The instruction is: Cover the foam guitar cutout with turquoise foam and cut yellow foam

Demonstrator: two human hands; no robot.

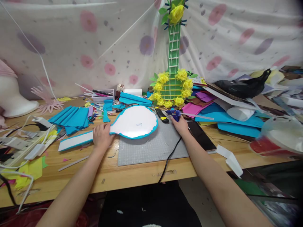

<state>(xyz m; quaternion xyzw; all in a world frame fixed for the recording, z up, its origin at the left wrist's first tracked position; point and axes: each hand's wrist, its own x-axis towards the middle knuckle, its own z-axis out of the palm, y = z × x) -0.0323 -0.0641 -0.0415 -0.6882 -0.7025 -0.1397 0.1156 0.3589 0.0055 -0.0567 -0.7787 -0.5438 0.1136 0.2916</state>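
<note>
My left hand (102, 136) is closed around the neck of a white, blue-edged instrument-shaped cutout (134, 121). Its round body lies over the grey cutting mat (142, 154), and its long neck reaches left across the table. At the right, my right hand (180, 124) grips a blue glue gun (174, 113) with a clear glue stick (197, 116) sticking out of its back. The gun's black cord (169, 157) runs over the table's front edge. Close to the gun lies a black and yellow utility knife (162, 116).
A green paper guitar (174, 63) with yellow flowers stands at the back. Stacked coloured sheets (233, 116) and a clear bucket (274, 138) occupy the right. A black phone or tablet (202, 137) lies beside my right arm. Folded blue paper (72, 118) and a power strip (21, 145) are left.
</note>
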